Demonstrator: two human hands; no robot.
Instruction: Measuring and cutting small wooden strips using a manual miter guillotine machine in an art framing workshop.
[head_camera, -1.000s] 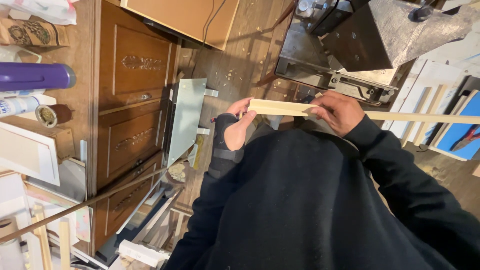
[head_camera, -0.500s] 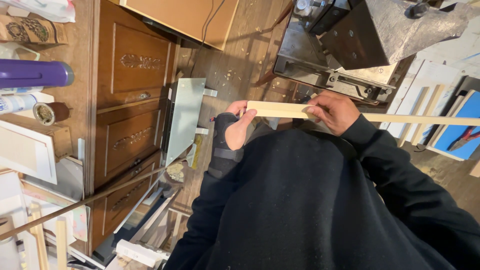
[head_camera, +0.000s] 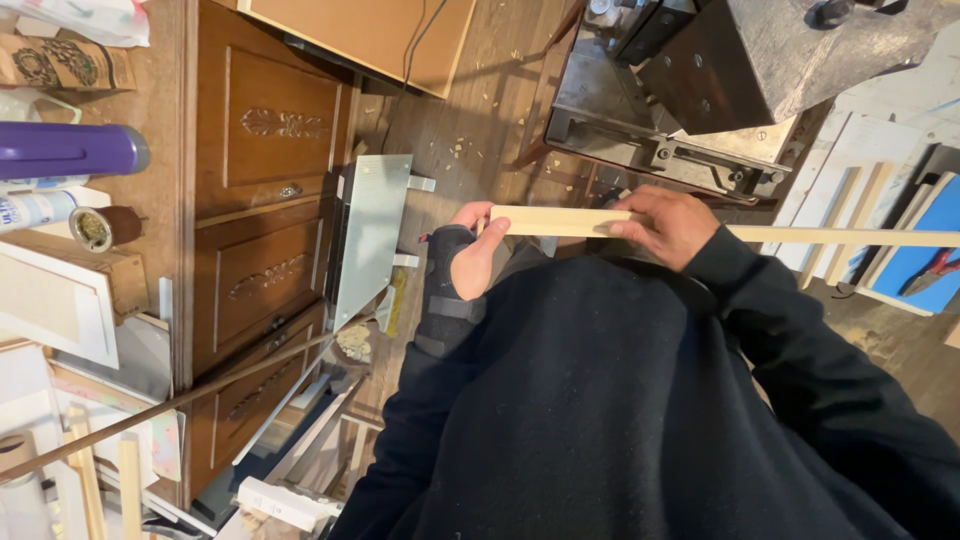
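A long pale wooden strip (head_camera: 560, 221) lies level in front of my chest and runs off to the right edge of the view. My left hand (head_camera: 477, 247), in a black wrist brace, grips its left end. My right hand (head_camera: 667, 225) closes over the strip a little further right. Black sleeves cover both my arms. The strip hangs above the wooden floor, just in front of a grey metal machine (head_camera: 700, 90).
A brown carved wooden cabinet (head_camera: 265, 230) stands at left, its top holding a purple cylinder (head_camera: 65, 150), a tape roll (head_camera: 95, 228) and white panels. A metal bracket piece (head_camera: 372, 235) leans by the cabinet. Wood strips and boards lean at right (head_camera: 860, 200) and lower left.
The view has shifted slightly; both hands keep their hold on the strip, which sits a little lower and more level in front of me.
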